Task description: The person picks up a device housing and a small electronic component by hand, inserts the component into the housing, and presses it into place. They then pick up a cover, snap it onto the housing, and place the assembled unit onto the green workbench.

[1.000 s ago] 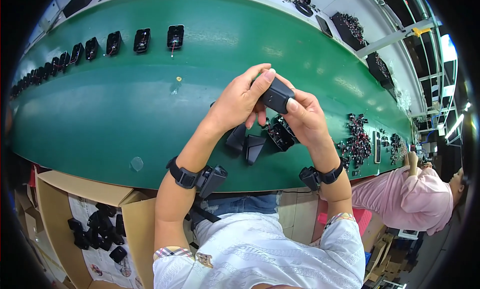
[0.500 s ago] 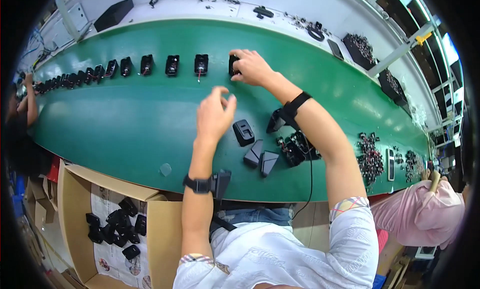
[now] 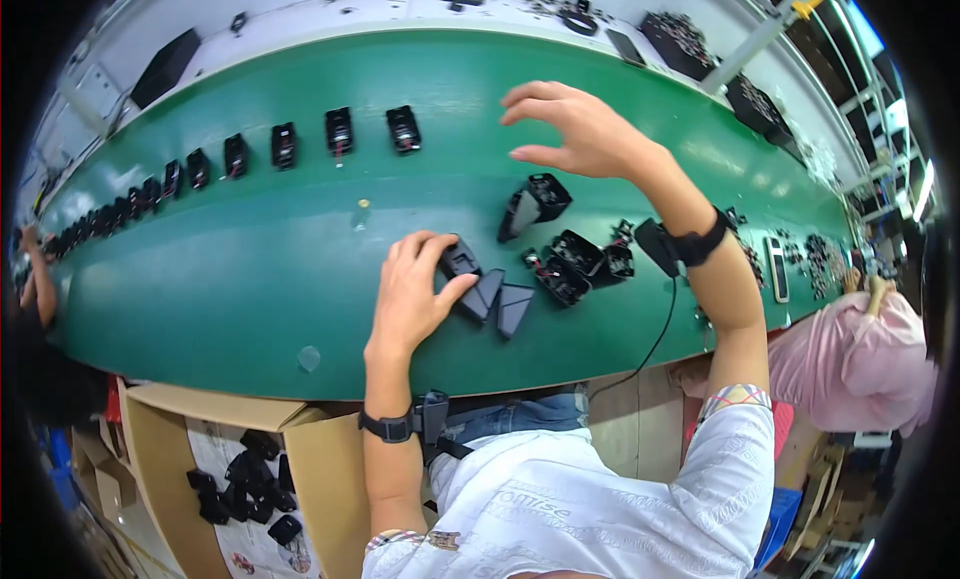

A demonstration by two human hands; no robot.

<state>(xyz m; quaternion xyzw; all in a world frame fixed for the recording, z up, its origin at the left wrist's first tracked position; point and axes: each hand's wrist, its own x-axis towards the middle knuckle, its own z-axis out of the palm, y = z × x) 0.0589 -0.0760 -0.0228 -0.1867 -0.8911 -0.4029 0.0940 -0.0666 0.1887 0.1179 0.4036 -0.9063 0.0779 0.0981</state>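
Note:
My left hand [image 3: 408,297] is low over the green table, its thumb and fingers around the edges of a dark plastic casing cover [image 3: 461,261] with slots in its top. Two wedge-shaped dark grey pieces [image 3: 501,304] lie close to its thumb. Farther off to the right, my right hand [image 3: 575,131] hovers with fingers spread and holds nothing. Below that hand, an open black casing [image 3: 549,195] stands beside another dark wedge-shaped piece [image 3: 520,215]. Several open black casings [image 3: 563,279] with wires and small parts sit nearer to me.
A row of open black casings [image 3: 339,131] runs leftward along the table [image 3: 250,269]. A cardboard box [image 3: 335,479] at lower left holds black parts. Loose small parts and a handheld device [image 3: 777,270] lie at right. Other people work at both ends. A cable hangs from my right wrist strap.
My right hand has let go of the black casing at the row's right end and moved right. My left hand has come down and nearer to the slotted cover. The whole view has shifted.

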